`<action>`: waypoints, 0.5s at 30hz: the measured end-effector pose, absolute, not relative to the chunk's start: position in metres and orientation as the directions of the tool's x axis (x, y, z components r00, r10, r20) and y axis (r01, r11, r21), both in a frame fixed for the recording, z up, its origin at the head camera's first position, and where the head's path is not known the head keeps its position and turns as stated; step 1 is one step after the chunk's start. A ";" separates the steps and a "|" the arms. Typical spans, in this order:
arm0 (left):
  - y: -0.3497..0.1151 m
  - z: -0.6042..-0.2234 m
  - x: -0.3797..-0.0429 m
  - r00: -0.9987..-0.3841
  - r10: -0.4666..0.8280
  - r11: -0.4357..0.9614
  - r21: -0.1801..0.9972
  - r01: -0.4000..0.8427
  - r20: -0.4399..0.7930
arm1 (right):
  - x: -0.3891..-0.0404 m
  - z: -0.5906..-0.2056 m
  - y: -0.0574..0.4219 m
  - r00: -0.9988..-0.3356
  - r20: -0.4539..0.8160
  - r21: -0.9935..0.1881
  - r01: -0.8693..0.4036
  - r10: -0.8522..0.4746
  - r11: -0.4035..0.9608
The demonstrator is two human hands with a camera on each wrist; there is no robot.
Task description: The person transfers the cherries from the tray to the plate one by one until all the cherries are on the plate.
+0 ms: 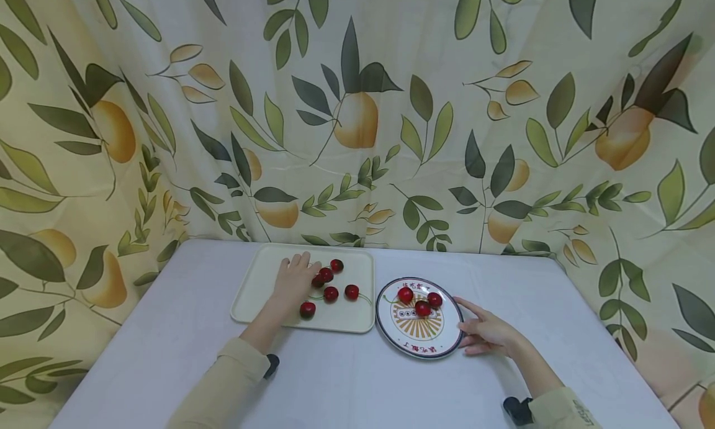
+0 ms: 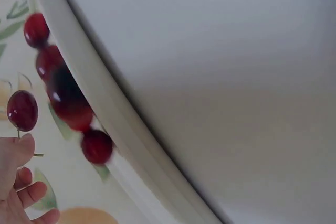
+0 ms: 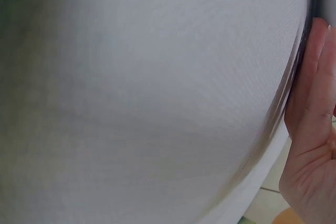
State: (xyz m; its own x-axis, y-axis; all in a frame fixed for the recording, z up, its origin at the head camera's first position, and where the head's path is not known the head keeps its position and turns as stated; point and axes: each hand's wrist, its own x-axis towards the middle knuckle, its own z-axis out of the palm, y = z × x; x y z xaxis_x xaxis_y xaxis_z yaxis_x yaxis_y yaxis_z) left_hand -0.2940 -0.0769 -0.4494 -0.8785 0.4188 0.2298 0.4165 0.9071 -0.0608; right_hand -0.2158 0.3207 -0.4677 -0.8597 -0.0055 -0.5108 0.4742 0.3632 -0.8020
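My left hand (image 1: pixel 293 281) reaches over the cream tray (image 1: pixel 251 305), its fingertips beside dark red cherries. The left wrist view shows thumb and finger pinching the stem of one cherry (image 2: pixel 22 110). Several other cherries (image 1: pixel 331 294) lie about the tray, some with green stems. To the right, my right hand (image 1: pixel 488 333) holds the right rim of a round white plate (image 1: pixel 399 336) with a dark blue edge and orange ray pattern. On this plate lie three cherries (image 1: pixel 422 308). In the right wrist view, the fingers (image 3: pixel 317 87) run along an edge; the thumb is hidden there.
A white cloth covers the table (image 1: pixel 335 385). Behind it hangs a curtain (image 1: pixel 391 187) printed with fruit and leaves. The plate's left edge sits close against the tray's right side. Dark wrist straps show at both sleeves.
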 end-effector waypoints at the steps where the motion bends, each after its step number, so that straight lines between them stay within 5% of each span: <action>1: -0.071 -0.449 -0.294 -0.876 0.421 0.906 -0.067 0.418 0.236 | -0.216 -0.468 0.321 -0.859 -0.512 -0.802 0.475 -0.005 0.361; 15: 0.008 -0.448 -0.280 -0.820 0.541 0.841 -0.113 0.529 0.189 | -0.216 -0.468 0.321 -0.859 -0.512 -0.805 0.478 -0.005 0.353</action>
State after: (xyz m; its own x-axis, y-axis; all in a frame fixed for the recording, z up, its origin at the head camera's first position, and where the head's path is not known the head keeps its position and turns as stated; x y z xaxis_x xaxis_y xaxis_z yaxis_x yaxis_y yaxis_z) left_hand -0.2802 0.0076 -0.4478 -0.8198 0.5406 0.1891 0.5287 0.8413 -0.1131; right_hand -0.2156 0.3209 -0.4679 -0.8589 -0.0049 -0.5121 0.4777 0.3527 -0.8046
